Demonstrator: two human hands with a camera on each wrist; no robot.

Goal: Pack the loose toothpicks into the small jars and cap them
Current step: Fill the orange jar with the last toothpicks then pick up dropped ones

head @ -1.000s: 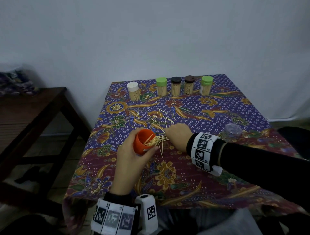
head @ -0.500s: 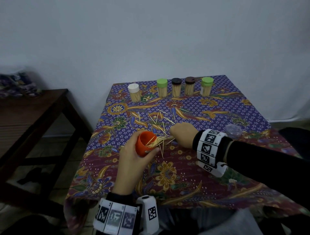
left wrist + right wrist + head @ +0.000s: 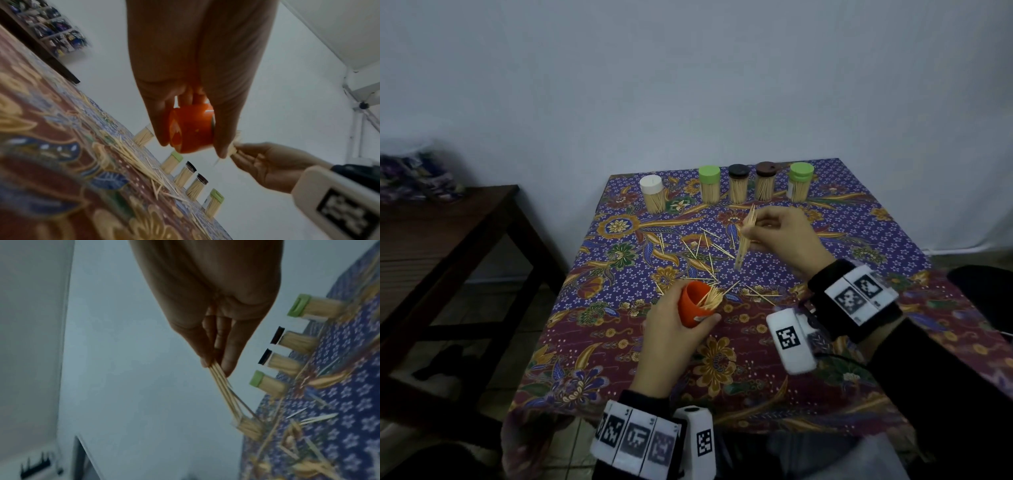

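The left hand (image 3: 674, 329) grips the orange jar (image 3: 693, 303) tilted above the near table (image 3: 756, 394), toothpicks sticking out of its mouth. Beyond it, the right hand (image 3: 784, 236) pinches a toothpick bundle (image 3: 745, 236) over the loose toothpicks (image 3: 698, 246); capped jars (image 3: 738, 183) stand farthest

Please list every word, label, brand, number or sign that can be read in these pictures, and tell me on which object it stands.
No readable words, brands or numbers appear in any view.
Wrist bands: black-and-white square code markers only, no letters.
White wrist camera housings: one square code marker each, no letters.
Rightmost green-capped jar: a pale label on its side, too small and blurred to read.
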